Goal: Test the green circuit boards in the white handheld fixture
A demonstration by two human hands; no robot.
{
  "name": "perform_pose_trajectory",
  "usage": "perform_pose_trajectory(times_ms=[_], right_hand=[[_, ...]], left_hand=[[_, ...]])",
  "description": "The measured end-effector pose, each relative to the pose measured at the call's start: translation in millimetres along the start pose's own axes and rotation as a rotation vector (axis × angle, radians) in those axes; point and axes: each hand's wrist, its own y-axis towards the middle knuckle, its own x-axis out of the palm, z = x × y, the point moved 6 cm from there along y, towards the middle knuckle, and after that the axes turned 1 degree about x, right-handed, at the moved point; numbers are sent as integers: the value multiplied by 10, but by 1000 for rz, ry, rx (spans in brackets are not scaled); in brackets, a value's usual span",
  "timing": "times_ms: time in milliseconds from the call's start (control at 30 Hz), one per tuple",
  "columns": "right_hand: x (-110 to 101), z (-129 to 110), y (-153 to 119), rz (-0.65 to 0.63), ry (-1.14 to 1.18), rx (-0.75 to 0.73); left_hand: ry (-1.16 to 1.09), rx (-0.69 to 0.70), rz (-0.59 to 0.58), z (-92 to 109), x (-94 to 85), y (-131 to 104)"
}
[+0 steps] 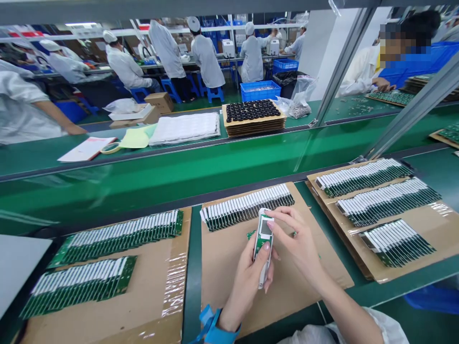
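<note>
My left hand (246, 270), with a blue band around its wrist, is wrapped around a slim white plastic housing (263, 279). A green circuit board (259, 240) with a small grey, white-framed screen (266, 228) lies in or on the housing; its thumb presses on the board's lower part. The fingers of my right hand (301, 241) close in on the upper end, touching the board beside the screen. Behind the hands, a row of boards with white screens (247, 206) rests on a cardboard sheet (222, 267). Another green board is partly hidden behind my hands.
More rows of circuit boards lie on cardboard to the left (122, 239) and right (389, 200). Past a green divider (215, 167) are a stack of black round parts (253, 112), white sheets (186, 128) and tape (110, 148). A metal post (340, 67) rises at right; co-workers sit beyond.
</note>
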Motion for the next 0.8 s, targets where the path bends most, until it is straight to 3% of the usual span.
perform_pose_trajectory(times_ms=[400,600,800], right_hand=[[-122,-160,-114,-139,-114,-64],[-229,-311,-154,-107,-127,-72],[-292,-295,-161,-106,-109,-84]], left_hand=[[-119,-43,112,-81,157,-107],[-138,-38,80,-15,256,-133],[-120,-27,53,9,305,-128]])
